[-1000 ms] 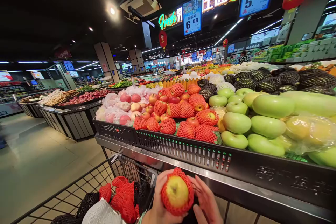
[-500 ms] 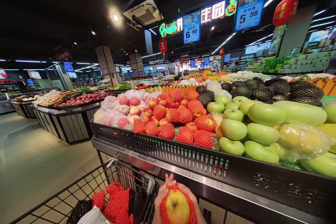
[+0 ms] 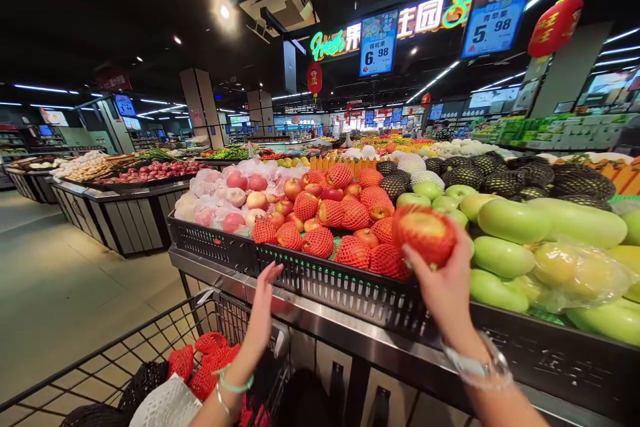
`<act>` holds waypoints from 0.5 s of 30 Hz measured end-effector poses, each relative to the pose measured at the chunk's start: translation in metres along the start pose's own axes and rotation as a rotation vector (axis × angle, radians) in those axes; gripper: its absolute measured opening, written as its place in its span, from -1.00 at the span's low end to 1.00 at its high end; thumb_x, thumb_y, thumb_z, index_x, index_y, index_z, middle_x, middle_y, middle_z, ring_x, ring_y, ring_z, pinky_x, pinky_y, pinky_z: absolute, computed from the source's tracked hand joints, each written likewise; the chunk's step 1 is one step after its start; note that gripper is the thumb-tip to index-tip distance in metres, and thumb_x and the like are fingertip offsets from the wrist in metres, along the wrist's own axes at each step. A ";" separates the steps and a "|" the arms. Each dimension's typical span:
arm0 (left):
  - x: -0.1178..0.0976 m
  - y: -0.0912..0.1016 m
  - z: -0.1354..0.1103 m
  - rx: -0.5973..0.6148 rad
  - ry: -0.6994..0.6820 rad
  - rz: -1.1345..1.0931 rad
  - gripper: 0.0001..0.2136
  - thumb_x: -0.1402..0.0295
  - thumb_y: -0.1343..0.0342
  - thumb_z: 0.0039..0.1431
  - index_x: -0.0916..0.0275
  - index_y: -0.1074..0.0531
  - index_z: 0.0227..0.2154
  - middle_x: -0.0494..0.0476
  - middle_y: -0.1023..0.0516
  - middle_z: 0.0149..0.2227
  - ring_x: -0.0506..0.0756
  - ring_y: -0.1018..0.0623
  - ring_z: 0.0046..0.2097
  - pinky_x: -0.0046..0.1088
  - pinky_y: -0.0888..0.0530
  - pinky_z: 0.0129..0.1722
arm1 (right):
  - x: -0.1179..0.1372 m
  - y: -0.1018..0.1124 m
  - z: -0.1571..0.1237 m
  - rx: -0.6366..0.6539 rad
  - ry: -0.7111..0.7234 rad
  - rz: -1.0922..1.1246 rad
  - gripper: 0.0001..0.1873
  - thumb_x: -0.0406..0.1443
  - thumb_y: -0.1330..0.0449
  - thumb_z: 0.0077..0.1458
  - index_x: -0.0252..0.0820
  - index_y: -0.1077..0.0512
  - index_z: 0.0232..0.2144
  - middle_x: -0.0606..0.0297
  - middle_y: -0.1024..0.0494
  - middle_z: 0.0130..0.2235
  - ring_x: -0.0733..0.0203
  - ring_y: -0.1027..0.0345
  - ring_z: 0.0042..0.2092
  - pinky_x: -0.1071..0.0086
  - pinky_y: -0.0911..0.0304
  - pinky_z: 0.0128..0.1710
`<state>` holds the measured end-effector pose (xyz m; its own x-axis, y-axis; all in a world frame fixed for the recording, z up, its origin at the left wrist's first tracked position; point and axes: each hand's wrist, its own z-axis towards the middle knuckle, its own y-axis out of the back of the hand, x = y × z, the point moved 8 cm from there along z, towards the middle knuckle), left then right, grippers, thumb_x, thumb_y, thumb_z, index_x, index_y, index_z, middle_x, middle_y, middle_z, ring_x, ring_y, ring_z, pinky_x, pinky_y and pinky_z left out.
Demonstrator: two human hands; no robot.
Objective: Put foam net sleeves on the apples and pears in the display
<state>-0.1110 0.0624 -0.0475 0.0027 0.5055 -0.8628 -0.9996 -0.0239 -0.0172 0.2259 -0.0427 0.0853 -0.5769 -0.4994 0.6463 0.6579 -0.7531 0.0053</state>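
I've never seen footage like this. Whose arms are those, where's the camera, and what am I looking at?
No machine here: these are a person's bare hands, seen by a camera worn on the head, looking forward and down. The right hand holds an apple in red netting above a fruit display. The left hand is open and holds nothing. The black crate bears more red-netted apples and large green fruit. At lower left, a wire cart contains red, black and white netting.

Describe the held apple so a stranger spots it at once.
Find the black crate of fruit across the middle. At its front, the right hand grips a red-netted apple. Unlike the netted apples to its left, this one is held.
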 end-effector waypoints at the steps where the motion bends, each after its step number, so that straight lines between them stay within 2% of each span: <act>1: 0.006 0.021 0.015 -0.057 0.054 0.098 -0.44 -0.10 0.06 0.19 0.23 -0.36 0.04 0.29 -0.51 0.07 0.22 -0.45 0.15 -0.17 -0.29 0.22 | 0.009 0.003 0.023 -0.050 0.122 -0.161 -0.18 -0.16 -0.23 0.05 -0.22 -0.04 0.29 -0.04 -0.15 0.24 -0.15 -0.03 0.26 -0.07 0.07 0.27; 2: 0.012 0.042 0.029 -0.103 0.086 0.147 -0.48 -0.07 0.04 0.19 0.27 -0.40 -0.04 0.28 -0.55 0.00 0.22 -0.50 0.09 -0.20 -0.34 0.18 | 0.013 -0.003 0.042 -0.030 0.202 -0.322 -0.20 -0.24 -0.20 0.06 -0.28 -0.03 0.30 -0.10 -0.14 0.23 -0.20 -0.02 0.25 -0.11 0.06 0.24; 3: 0.021 0.063 0.040 -0.158 0.115 0.194 -0.51 -0.04 0.07 0.22 0.29 -0.41 -0.07 0.27 -0.56 -0.04 0.19 -0.53 0.04 -0.21 -0.37 0.14 | 0.009 -0.013 0.059 0.015 0.221 -0.473 -0.25 -0.31 -0.17 0.06 -0.31 -0.08 0.28 -0.15 -0.15 0.21 -0.27 -0.03 0.22 -0.17 0.02 0.19; 5: 0.042 0.105 0.050 -0.257 0.191 0.318 -0.59 0.06 0.12 0.31 0.31 -0.39 -0.08 0.24 -0.56 -0.10 0.15 -0.55 -0.02 -0.21 -0.43 0.07 | -0.014 -0.039 0.081 0.135 0.147 -0.696 -0.33 -0.40 -0.13 0.01 -0.35 -0.20 0.22 -0.24 -0.23 0.13 -0.40 -0.10 0.14 -0.27 -0.10 0.02; 7: 0.065 0.141 0.046 -0.320 0.298 0.472 -0.66 0.14 0.07 0.34 0.32 -0.39 -0.09 0.20 -0.55 -0.13 0.12 -0.56 -0.09 -0.20 -0.49 -0.04 | -0.043 -0.060 0.089 0.198 0.013 -0.805 -0.35 -0.44 -0.10 -0.01 -0.40 -0.25 0.18 -0.33 -0.28 0.07 -0.46 -0.16 0.07 -0.27 -0.16 -0.12; 9: 0.085 0.168 0.028 -0.332 0.422 0.647 -0.72 0.20 -0.02 0.31 0.31 -0.41 -0.10 0.16 -0.54 -0.14 0.11 -0.56 -0.15 -0.21 -0.52 -0.13 | -0.066 -0.073 0.087 0.205 -0.102 -0.837 -0.35 -0.42 -0.08 0.02 -0.44 -0.20 0.21 -0.42 -0.22 0.12 -0.54 -0.12 0.12 -0.29 -0.15 -0.12; 12: 0.108 0.188 -0.015 -0.226 0.601 0.928 -0.75 0.25 -0.09 0.28 0.30 -0.42 -0.09 0.15 -0.53 -0.12 0.10 -0.56 -0.17 -0.23 -0.54 -0.17 | -0.074 -0.081 0.075 0.200 -0.096 -0.853 -0.36 -0.31 -0.04 0.15 -0.45 -0.13 0.26 -0.47 0.04 0.27 -0.70 0.23 0.27 -0.41 0.07 0.04; 13: 0.115 0.188 -0.030 -0.155 0.654 1.020 -0.76 0.27 -0.10 0.28 0.30 -0.42 -0.09 0.15 -0.53 -0.11 0.10 -0.56 -0.16 -0.23 -0.54 -0.16 | -0.069 -0.082 0.070 0.207 -0.042 -0.856 -0.36 -0.28 -0.02 0.18 -0.46 -0.11 0.27 -0.46 0.10 0.29 -0.72 0.34 0.29 -0.44 0.17 0.08; 15: 0.127 0.179 -0.057 0.026 0.737 1.200 -0.76 0.29 -0.11 0.27 0.29 -0.41 -0.07 0.15 -0.52 -0.09 0.11 -0.56 -0.15 -0.23 -0.54 -0.16 | -0.052 -0.083 0.054 0.236 0.093 -0.847 -0.37 -0.23 0.01 0.24 -0.46 -0.10 0.28 -0.39 0.13 0.32 -0.69 0.45 0.31 -0.45 0.32 0.14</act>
<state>-0.2882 0.0731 -0.1892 -0.8333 -0.3727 -0.4084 -0.4047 -0.0921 0.9098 0.2279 0.0688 0.0924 -0.9461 0.1455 0.2894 0.0688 -0.7828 0.6184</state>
